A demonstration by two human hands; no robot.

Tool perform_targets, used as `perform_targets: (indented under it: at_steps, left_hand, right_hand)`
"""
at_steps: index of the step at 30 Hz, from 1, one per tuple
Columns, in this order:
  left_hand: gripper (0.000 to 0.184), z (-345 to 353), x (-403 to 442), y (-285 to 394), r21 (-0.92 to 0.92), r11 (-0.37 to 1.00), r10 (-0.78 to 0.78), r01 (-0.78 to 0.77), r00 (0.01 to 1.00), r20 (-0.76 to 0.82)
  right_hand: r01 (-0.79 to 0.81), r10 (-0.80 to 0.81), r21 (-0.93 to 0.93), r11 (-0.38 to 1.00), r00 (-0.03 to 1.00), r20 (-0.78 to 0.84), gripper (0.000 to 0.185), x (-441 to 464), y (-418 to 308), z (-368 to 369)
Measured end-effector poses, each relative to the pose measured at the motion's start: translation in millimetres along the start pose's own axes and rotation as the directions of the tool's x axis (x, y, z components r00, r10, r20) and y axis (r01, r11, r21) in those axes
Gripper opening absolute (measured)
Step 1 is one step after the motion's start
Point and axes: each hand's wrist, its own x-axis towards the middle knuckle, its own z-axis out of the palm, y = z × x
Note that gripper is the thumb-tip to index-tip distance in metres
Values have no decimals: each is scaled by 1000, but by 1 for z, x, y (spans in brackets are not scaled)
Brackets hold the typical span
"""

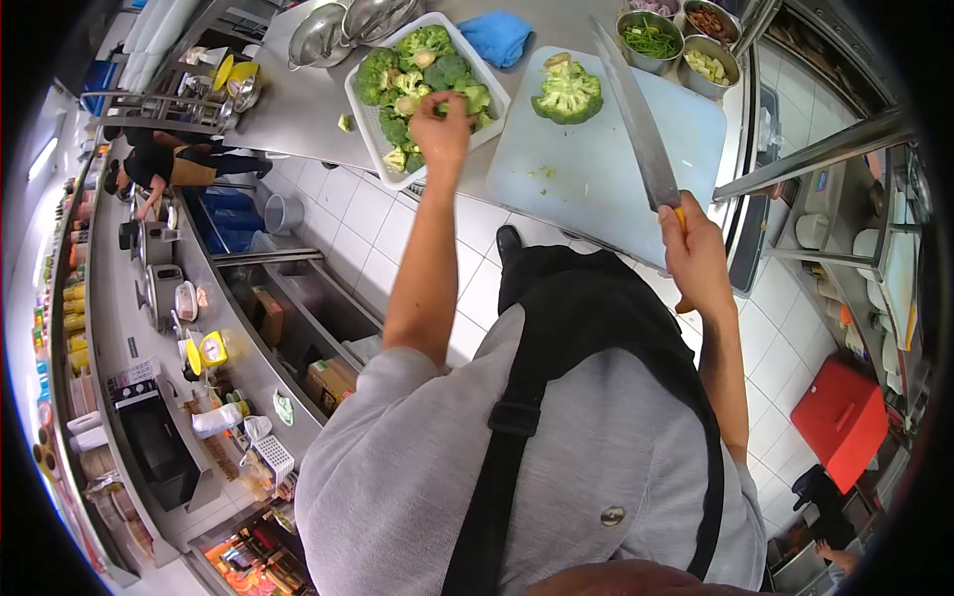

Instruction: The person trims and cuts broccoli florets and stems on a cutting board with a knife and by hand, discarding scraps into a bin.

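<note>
My right hand (698, 256) is wrapped round the yellow handle of a large kitchen knife (641, 124), its long blade slanting over the right part of a pale blue cutting board (656, 214). A cut piece of broccoli (568, 94) lies on that board, left of the blade, with small green crumbs below it. My left hand (442, 129) reaches over a white plastic basket (381, 151) full of broccoli florets (422, 48). Its fingers are bent and drawn together among the florets; what lies between them, if anything, is hidden.
A blue cloth (497, 38) lies behind the board. Metal bowls (320, 38) stand at the back left, and containers of cut ingredients (651, 42) at the back right. One small floret (345, 123) sits on the steel counter (288, 109). Another person (164, 164) stands far left.
</note>
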Motion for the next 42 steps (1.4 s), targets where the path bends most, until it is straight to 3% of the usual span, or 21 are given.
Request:
perform_targets:
  at_steps: [1,2,4,6,7,9,12,13,16,24,28,31,34,37,40,42]
  left_hand:
    - [16,-10,9,-2,349,899,299,-265,953,-49]
    - [19,-16,17,-4,647,621,572,-443,820,12]
    - [26,3,28,-7,674,460,677,-578,720,155]
    - [34,34,19,6,228,827,463,-513,853,240]
    - [40,53,6,21,232,849,381,-474,855,353]
    - [41,91,2,-2,520,703,224,-486,844,487]
    - [43,121,-14,-10,605,654,26,-454,813,582]
    - [48,121,-23,-20,504,749,131,-429,842,523]
    - [53,118,-46,-8,285,803,345,-523,798,494]
    - [60,117,-46,-11,244,848,269,-471,778,567]
    - [69,114,-47,4,318,890,122,-326,844,522]
    - [86,119,-30,-14,397,811,10,-430,687,726]
    - [89,119,-31,-7,442,849,-153,-289,666,731]
    - [77,120,-36,20,421,902,-387,94,610,692]
    - [63,125,-29,1,355,935,-267,5,669,693]
    - [55,124,-39,0,295,927,-2,-231,784,621]
  right_hand:
    - [-24,24,5,1000,1000,0,28,1,11,-2]
    - [-49,49,8,999,999,-6,28,1,22,-5]
    - [-89,90,36,995,995,-45,26,2,40,-6]
    - [-99,103,63,993,992,-71,26,3,54,-3]
    - [-84,89,61,995,993,-75,26,4,61,-1]
    - [-111,113,51,993,992,-48,27,5,60,-3]
    - [-123,125,45,991,990,-68,27,-2,60,-3]
    - [-137,141,57,989,988,-68,27,-4,63,-3]
    - [-179,182,56,982,982,-54,28,-12,71,-5]
    - [-221,222,14,975,975,-21,29,-28,65,-13]
    - [-162,163,24,986,986,-31,29,-30,69,-10]
    - [-189,189,-5,982,982,11,29,-30,66,-12]
    - [-178,178,-10,984,984,13,29,-30,64,-11]
    - [-155,155,-3,988,988,-7,29,-32,63,-10]
    - [-158,158,-11,987,987,-1,29,-32,62,-13]
    - [-173,173,-7,985,985,-3,28,-34,62,-16]
